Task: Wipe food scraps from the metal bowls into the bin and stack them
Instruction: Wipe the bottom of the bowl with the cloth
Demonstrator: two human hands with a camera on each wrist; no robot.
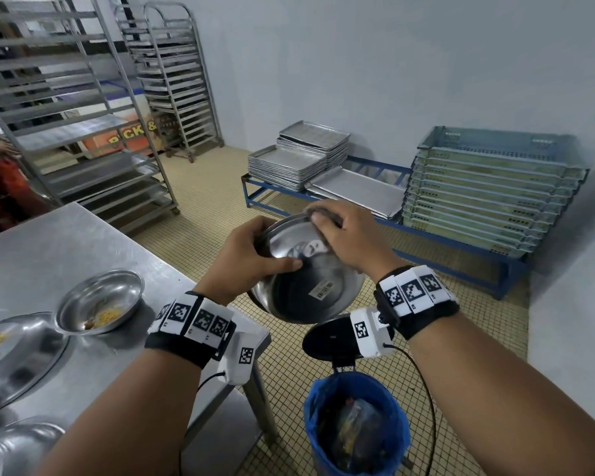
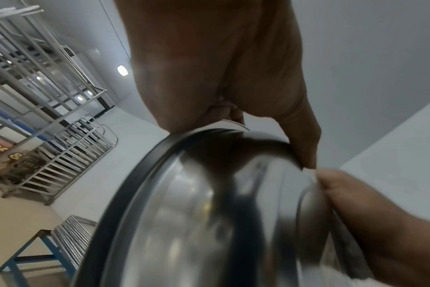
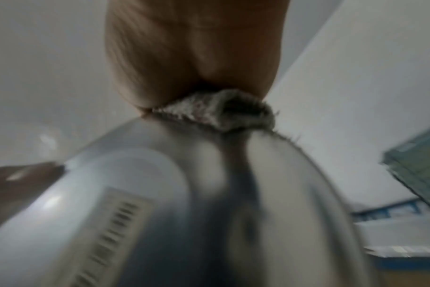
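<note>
Tilting metal bowl (image 1: 306, 290) underside toward camera above bin (image 1: 356, 424), left hand (image 1: 248, 259) gripping rim, right hand (image 1: 351, 235) clutching cloth (image 3: 224, 114).

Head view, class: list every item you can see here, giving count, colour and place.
Held bowl: one, steel, tilted above the bin, barcode sticker on its base.
Cloth: one, grey, at the held bowl's far rim.
Bin: one, blue liner, on the floor below.
Table: one, steel, left.
Dirty bowls: at least three on the table, two showing yellow scraps.
Tray stacks: grey, on a blue bench.
Crates: one pale green stack, right.
Racks: two, steel, rear left.
Left hand: grips the held bowl.
Right hand: holds the cloth.
</note>
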